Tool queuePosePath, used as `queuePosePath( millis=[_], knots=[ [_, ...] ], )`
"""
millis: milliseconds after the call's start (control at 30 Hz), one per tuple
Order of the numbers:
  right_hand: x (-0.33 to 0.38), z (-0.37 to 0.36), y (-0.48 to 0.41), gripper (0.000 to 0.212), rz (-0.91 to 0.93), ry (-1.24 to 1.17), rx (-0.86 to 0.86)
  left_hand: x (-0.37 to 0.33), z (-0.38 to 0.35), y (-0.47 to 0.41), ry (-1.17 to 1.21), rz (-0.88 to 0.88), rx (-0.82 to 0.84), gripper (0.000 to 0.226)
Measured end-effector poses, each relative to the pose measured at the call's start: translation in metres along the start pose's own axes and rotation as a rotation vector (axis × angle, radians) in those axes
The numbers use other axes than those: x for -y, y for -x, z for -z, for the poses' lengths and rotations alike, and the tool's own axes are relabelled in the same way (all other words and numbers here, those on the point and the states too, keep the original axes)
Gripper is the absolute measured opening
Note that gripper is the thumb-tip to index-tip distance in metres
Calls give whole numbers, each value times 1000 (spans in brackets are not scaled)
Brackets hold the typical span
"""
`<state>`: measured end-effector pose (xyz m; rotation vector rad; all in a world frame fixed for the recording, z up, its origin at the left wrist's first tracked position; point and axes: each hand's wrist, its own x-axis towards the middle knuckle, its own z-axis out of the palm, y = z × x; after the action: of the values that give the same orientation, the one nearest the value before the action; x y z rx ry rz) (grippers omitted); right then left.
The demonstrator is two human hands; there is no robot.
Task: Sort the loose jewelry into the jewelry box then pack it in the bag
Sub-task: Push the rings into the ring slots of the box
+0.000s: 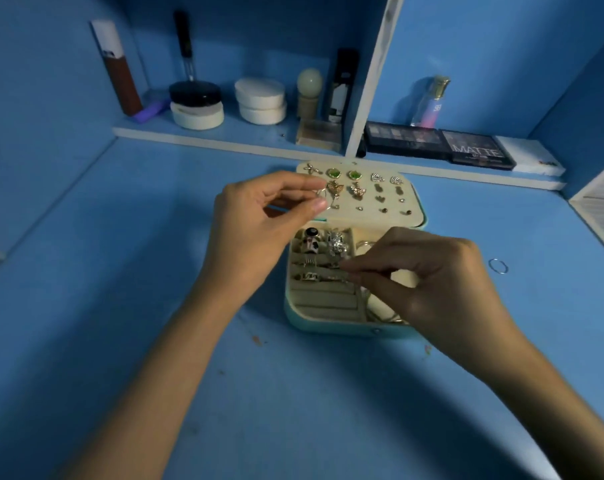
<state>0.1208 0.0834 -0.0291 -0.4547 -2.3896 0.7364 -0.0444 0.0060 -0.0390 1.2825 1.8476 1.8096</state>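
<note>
The jewelry box (328, 323) lies open on the blue bench (120, 237), its lid panel (415, 202) studded with earrings. The left hand (259, 230) pinches a thin hoop (323, 201) just before that panel, probably to pin it there. The right hand (432, 282) has its fingers (349, 273) drawn together over the ring rolls (321, 299), likely seating a ring, though I cannot tell if they grip one. A loose ring (498, 265) waits on the bench, and a palette (477, 152) on the shelf reads "MATTE".
</note>
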Motion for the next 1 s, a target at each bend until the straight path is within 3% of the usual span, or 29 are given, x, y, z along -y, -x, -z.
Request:
queuePosePath(
  millis=[133,333,733,1000],
  knots=[
    [-1,-11,8,6,145,184,-114,4,-2,1,-28,-28,-9,22],
    [-3,-23,11,7,168,307,-123,6,0,-1,-35,-27,-28,21],
    [-4,-17,11,10,125,215,5,6,0,-1,-30,-25,-18,21],
    [-6,-6,-1,17,142,186,203,5,3,-1,8,20,12,20]
  ],
)
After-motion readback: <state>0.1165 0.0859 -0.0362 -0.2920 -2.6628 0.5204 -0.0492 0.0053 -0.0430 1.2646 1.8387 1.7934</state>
